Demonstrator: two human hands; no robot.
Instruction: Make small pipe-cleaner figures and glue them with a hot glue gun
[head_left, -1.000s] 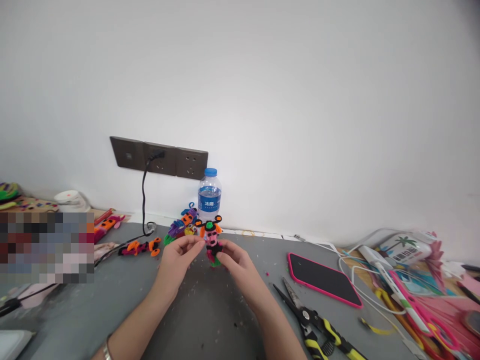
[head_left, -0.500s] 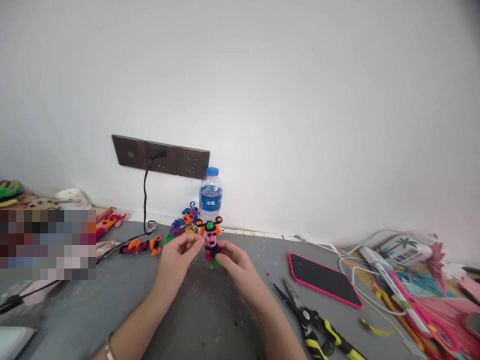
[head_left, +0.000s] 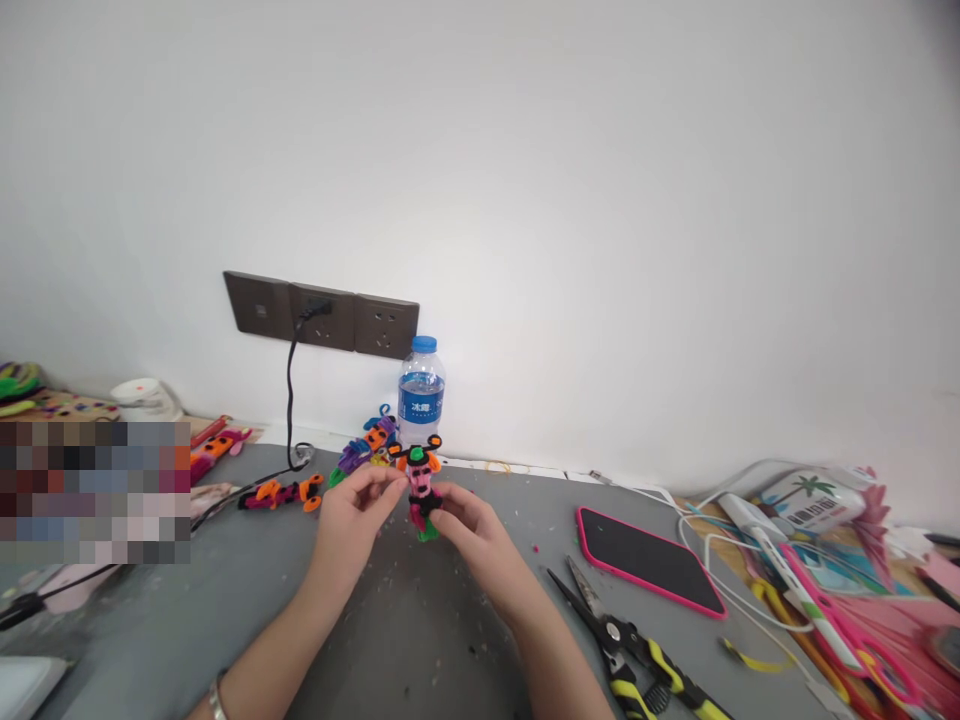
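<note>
A small pipe-cleaner figure (head_left: 421,482) in pink, black, orange and green stands upright between my hands, above the grey mat. From its left side my left hand (head_left: 364,505) pinches it near the middle with thumb and forefinger. My right hand (head_left: 469,525) grips its lower right side, thumb in front and fingers behind. Behind the figure is a water bottle (head_left: 421,400) with a blue cap. A purple and orange pipe-cleaner figure (head_left: 367,445) rests beside the bottle, and another in orange and dark red (head_left: 281,492) lies left of my left hand.
Black and yellow shears (head_left: 613,632) and a pink-cased phone (head_left: 649,560) lie to the right. Further right are white cables (head_left: 709,560), pink-handled scissors (head_left: 892,670) and craft materials. A black cord runs from the wall socket (head_left: 322,315). Blurred squares cover the left side.
The top of the held figure has tilted slightly to the left. Both hands stay almost in the same place, keeping hold of it.
</note>
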